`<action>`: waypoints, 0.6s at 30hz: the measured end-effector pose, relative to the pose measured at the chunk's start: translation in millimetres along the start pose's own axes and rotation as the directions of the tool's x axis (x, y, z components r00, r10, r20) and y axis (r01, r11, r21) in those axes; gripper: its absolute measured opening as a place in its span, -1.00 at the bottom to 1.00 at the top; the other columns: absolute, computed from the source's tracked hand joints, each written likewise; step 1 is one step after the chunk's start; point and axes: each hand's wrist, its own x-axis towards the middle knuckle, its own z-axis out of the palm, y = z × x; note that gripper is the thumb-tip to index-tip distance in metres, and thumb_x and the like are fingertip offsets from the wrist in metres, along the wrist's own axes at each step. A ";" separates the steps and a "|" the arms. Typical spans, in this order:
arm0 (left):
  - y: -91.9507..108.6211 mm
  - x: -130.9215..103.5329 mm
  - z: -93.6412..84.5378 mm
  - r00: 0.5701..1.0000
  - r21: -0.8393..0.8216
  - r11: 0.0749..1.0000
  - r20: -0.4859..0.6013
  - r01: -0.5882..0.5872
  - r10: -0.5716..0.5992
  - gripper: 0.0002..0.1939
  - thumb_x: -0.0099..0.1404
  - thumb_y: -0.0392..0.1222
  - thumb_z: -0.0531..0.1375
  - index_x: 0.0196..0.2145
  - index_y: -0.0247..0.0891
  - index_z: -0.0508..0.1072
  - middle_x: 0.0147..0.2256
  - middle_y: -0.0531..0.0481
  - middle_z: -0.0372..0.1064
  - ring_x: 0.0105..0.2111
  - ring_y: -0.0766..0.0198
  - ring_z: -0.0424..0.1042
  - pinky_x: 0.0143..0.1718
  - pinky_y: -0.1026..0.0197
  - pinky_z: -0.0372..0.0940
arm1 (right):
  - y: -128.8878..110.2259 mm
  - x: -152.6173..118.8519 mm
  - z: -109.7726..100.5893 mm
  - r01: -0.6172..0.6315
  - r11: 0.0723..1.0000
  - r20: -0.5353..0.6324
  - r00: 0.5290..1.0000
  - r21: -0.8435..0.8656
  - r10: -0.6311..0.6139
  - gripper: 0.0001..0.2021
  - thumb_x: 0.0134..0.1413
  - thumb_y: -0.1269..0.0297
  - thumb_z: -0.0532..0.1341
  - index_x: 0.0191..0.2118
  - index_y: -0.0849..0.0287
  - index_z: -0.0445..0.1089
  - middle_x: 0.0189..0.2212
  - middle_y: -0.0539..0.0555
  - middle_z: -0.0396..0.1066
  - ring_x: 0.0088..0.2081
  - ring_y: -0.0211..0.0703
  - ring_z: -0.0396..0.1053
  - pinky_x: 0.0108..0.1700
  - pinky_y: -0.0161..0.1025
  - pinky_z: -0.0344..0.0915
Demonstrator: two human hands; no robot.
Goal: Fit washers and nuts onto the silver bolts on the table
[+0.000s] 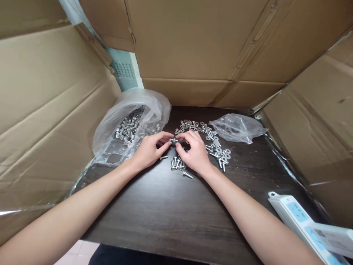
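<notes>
Between the fingertips of both hands is a small metal bolt [173, 140], lying sideways, with what looks like a washer or nut on its shank. My left hand [151, 147] pinches its left end. Thumb and fingers of my right hand [193, 149] close around the right end; their exact contact is partly hidden. Just below the hands lie several loose bolts [178, 163], and a single bolt [188, 175] rests nearer to me. Beyond and right of my right hand spread washers [227, 151], nuts [182, 126] and more bolts [222, 163].
An opened clear plastic bag [162, 101] full of metal fasteners [129, 127] stands at the left. A flatter plastic bag [239, 127] lies at the back right. A white power strip [292, 209] sits front right on the dark table [154, 213]. Cardboard walls [198, 44] surround it.
</notes>
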 end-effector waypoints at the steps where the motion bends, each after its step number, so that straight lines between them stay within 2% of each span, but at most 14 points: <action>1: 0.5 0.1 -0.3 1.000 -0.003 1.000 0.004 0.001 -0.001 -0.76 0.39 -0.19 0.22 -0.02 -0.24 0.53 -0.18 -0.05 0.63 -0.22 0.20 0.62 -0.13 0.14 0.53 | 0.0 0.0 -0.1 0.009 1.000 0.008 1.000 0.006 -0.009 -0.87 0.16 0.39 0.22 -0.18 0.11 0.47 -0.25 0.08 0.49 -0.15 -0.02 0.38 -0.03 -0.07 0.30; 13: 4.3 -0.7 -0.9 1.000 0.012 1.000 -0.005 -0.018 0.018 -0.78 0.36 -0.21 0.26 -0.05 -0.25 0.57 -0.23 -0.01 0.64 -0.28 0.25 0.61 -0.16 0.22 0.52 | -0.5 0.5 1.6 0.000 1.000 0.023 1.000 -0.029 0.001 -0.95 0.20 0.33 0.24 -0.26 0.12 0.47 -0.26 0.09 0.48 -0.16 0.00 0.38 -0.02 -0.03 0.30; 18: 2.7 -1.8 -1.2 1.000 0.012 1.000 -0.016 -0.019 0.019 -0.76 0.38 -0.18 0.26 -0.02 -0.24 0.57 -0.20 0.00 0.64 -0.29 0.27 0.61 -0.16 0.24 0.52 | -0.8 -0.7 -0.7 -0.027 1.000 0.050 0.998 -0.016 0.028 -0.77 0.36 0.29 0.11 -0.30 0.13 0.48 -0.28 0.10 0.48 -0.16 -0.01 0.36 -0.02 -0.02 0.28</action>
